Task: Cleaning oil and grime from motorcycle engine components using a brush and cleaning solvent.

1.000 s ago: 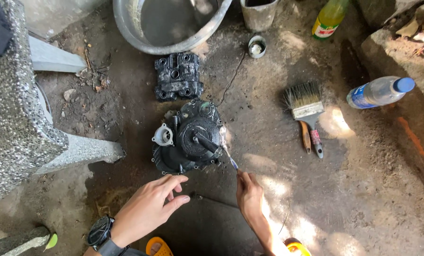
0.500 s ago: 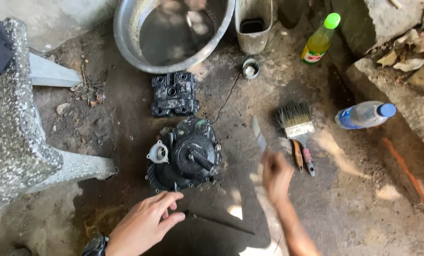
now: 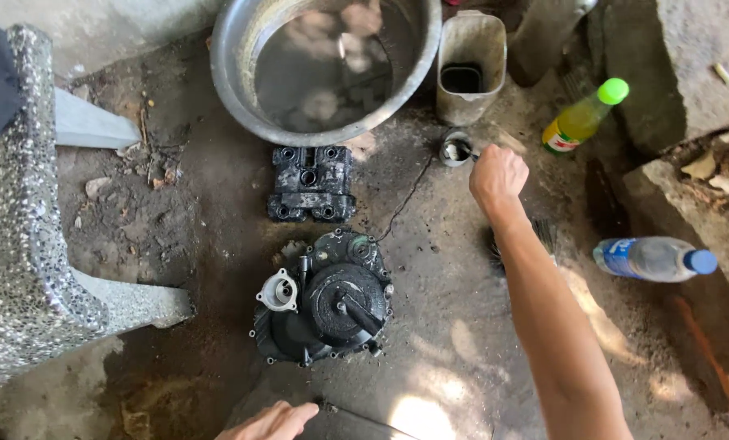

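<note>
My right hand (image 3: 499, 175) is stretched far forward, fist closed on a thin small brush whose tip reaches into a little round tin cup (image 3: 454, 151) on the ground. Only the fingers of my left hand (image 3: 271, 422) show at the bottom edge; they are spread, hold nothing, and lie just below a greasy black engine cover (image 3: 324, 297). The cover lies flat on the dirt with a pale round fitting on its left side. A second black, oily engine part (image 3: 311, 183) lies beyond it.
A big metal basin (image 3: 324, 65) of murky water and a dented metal container (image 3: 470, 69) stand at the back. A green-capped bottle (image 3: 580, 122) and a lying blue-capped water bottle (image 3: 654, 259) are right. A paintbrush (image 3: 544, 232) is partly hidden by my arm. A speckled stone bench (image 3: 22, 212) fills the left.
My right hand has lifted the small brush off the engine cover and swung it forward and right to the tin cup. My left hand has dropped back toward the bottom edge.
</note>
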